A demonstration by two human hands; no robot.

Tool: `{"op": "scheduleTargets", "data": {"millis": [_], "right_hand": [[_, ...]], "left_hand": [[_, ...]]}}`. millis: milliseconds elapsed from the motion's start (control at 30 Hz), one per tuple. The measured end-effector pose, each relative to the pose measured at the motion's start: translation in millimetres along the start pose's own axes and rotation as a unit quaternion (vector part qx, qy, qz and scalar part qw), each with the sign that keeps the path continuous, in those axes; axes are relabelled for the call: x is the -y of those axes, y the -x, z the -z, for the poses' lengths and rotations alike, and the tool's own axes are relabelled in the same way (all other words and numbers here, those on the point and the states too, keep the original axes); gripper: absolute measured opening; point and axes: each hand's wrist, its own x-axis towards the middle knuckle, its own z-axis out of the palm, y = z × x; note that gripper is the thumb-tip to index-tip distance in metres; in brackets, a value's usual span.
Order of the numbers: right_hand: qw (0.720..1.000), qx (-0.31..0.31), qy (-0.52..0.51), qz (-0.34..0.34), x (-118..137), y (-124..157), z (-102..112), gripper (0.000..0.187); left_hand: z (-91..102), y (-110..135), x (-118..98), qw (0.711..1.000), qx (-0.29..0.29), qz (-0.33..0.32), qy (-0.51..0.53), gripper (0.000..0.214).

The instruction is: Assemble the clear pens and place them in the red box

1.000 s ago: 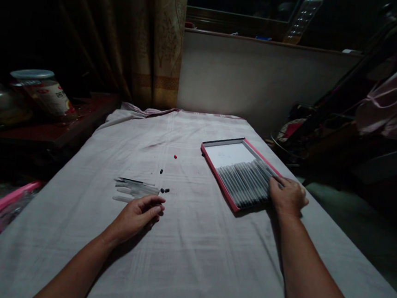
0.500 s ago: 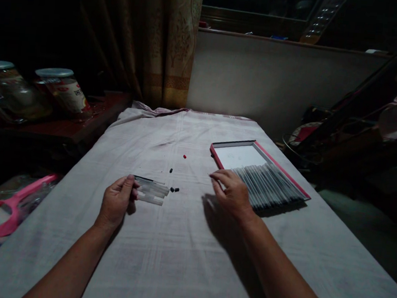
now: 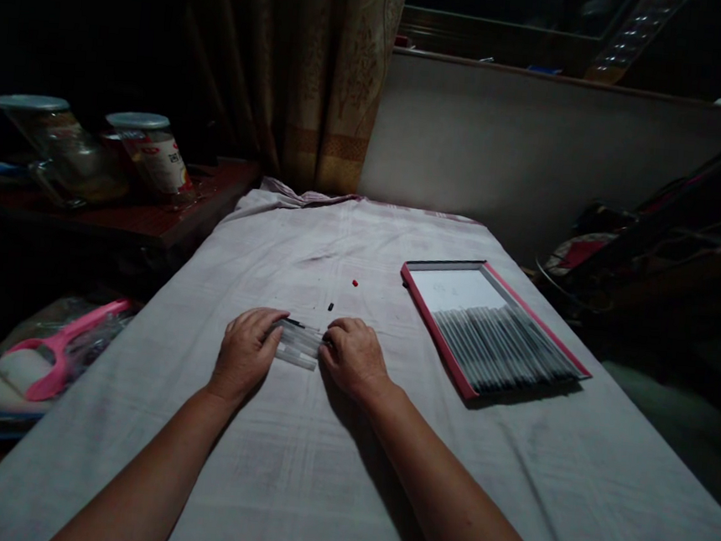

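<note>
My left hand (image 3: 246, 351) is closed, its thumb and fingers around the left ends of several clear pen barrels (image 3: 298, 351). One of these has a dark refill-like strip along the far side. My right hand (image 3: 356, 356) is at the right ends of the barrels, fingers curled in; its fingertips hide whatever they touch. Just beyond it a small black pen cap (image 3: 330, 307) lies on the cloth, and farther back is a small red cap (image 3: 355, 283). The two black caps seen earlier beside the barrels are hidden by my right hand.
To the right lies a shallow pink-edged box (image 3: 437, 332) with a row of clear pens (image 3: 505, 346) in it. A pale checked cloth (image 3: 279, 482) covers the table. Jars (image 3: 156, 156) stand on a dark side table at left, above a pink-handled item (image 3: 63, 354).
My right hand has moved left from beside the box to the barrels' right ends. My left hand still holds the barrels, with its fingers now over the top. The view has turned slightly left.
</note>
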Motion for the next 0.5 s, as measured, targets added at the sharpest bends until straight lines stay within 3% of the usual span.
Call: {"op": "scheduleTargets", "data": {"millis": [367,500], "right_hand": [[0.999,-0.024,-0.041,-0.026,-0.9,9.5,-7.9,0.013],[0.997,-0.052,-0.057,-0.002,-1.2,14.9,-7.0,0.010]], "left_hand": [[1.4,4.5,-8.4,0.997,0.065,-0.036,-0.030,0.032],[4.7,4.9,-13.1,0.995,0.068,-0.056,-0.036,0.029]]}}
